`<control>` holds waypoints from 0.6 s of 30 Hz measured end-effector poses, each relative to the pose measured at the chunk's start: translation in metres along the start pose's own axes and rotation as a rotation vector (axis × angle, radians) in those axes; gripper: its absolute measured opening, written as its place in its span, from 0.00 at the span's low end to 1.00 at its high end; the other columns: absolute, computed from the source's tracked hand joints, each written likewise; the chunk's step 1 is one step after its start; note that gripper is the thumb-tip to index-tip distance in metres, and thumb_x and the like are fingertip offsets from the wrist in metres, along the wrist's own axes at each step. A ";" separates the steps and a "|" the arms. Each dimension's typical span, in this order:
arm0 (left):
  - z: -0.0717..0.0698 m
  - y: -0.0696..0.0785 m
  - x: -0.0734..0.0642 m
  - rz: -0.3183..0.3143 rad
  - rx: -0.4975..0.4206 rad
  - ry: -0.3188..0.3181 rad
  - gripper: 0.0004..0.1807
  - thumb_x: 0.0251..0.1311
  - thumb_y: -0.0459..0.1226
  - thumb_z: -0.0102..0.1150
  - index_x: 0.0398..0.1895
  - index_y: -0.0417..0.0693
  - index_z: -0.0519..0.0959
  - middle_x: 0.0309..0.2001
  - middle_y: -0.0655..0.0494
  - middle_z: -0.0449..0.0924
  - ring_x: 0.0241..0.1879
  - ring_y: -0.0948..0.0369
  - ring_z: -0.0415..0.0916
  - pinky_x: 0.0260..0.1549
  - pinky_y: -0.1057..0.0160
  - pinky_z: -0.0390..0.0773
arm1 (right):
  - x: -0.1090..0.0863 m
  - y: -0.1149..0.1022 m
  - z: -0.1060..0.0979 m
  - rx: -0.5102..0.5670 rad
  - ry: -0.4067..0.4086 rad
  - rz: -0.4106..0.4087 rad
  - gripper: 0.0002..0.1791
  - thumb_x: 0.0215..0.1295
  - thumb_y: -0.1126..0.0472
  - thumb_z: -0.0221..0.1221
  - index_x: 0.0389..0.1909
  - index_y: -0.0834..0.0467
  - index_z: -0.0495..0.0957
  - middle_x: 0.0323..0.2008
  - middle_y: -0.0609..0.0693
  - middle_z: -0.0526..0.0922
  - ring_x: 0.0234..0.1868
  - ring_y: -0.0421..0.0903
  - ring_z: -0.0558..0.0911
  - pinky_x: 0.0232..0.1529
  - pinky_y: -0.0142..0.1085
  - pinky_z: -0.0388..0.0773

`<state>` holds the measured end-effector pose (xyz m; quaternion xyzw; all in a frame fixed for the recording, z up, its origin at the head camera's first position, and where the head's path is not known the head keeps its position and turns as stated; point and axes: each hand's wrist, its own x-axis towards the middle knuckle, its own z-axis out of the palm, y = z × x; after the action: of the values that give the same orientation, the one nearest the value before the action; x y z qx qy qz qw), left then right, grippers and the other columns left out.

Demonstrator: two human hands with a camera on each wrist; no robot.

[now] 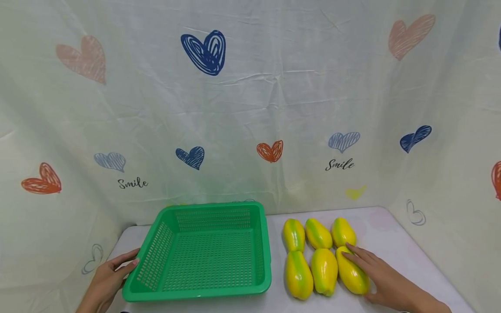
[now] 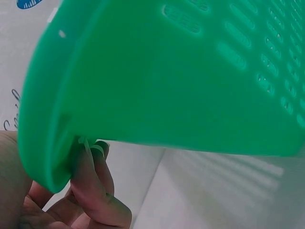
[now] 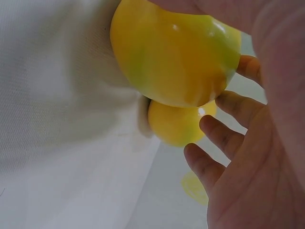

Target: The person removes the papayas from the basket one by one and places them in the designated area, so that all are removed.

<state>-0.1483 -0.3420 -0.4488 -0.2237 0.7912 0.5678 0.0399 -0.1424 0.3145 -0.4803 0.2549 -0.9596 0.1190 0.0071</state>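
Observation:
A green plastic basket [image 1: 195,294] with perforated walls stands at the left of the table. My left hand [image 1: 106,278] grips its left rim; in the left wrist view, the fingers [image 2: 97,191] curl under the basket's edge [image 2: 35,109]. To the right, several yellow papayas with green streaks lie in two rows. Over the front right papaya [image 1: 352,271] lies my right hand [image 1: 385,278], fingertips touching it. The right wrist view shows its fingers [image 3: 238,107] spread and mostly straight beside that papaya [image 3: 176,52], with the thumb across the other side and another papaya [image 3: 176,123] beyond.
The pale tabletop [image 1: 375,226] has rounded back corners. A whitish curtain [image 1: 242,108] printed with hearts and "Smile" hangs right behind it and along both sides. The basket holds nothing inside. A narrow strip of table separates it from the front left papaya [image 1: 298,276].

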 end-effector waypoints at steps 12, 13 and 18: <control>0.001 -0.004 0.003 0.008 0.003 0.019 0.38 0.58 0.45 0.61 0.65 0.33 0.60 0.63 0.32 0.57 0.36 0.66 0.75 0.35 0.59 0.81 | -0.004 -0.005 -0.005 -0.051 0.115 0.036 0.48 0.38 0.40 0.71 0.65 0.40 0.63 0.68 0.46 0.58 0.60 0.46 0.66 0.52 0.46 0.73; 0.001 -0.005 0.003 0.008 0.005 0.021 0.38 0.58 0.45 0.61 0.65 0.33 0.60 0.63 0.32 0.56 0.36 0.67 0.75 0.35 0.59 0.81 | -0.005 -0.005 -0.005 -0.048 0.124 0.045 0.47 0.39 0.36 0.68 0.64 0.40 0.63 0.68 0.46 0.59 0.60 0.46 0.66 0.52 0.46 0.73; 0.001 -0.007 0.005 0.009 0.005 0.015 0.38 0.58 0.45 0.60 0.66 0.33 0.60 0.64 0.32 0.55 0.37 0.67 0.75 0.36 0.59 0.81 | -0.007 -0.003 -0.005 -0.002 0.167 0.071 0.44 0.45 0.29 0.59 0.64 0.43 0.65 0.66 0.47 0.61 0.59 0.48 0.67 0.51 0.51 0.73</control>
<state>-0.1499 -0.3446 -0.4564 -0.2244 0.7938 0.5643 0.0319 -0.1349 0.3169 -0.4751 0.2100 -0.9641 0.1393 0.0833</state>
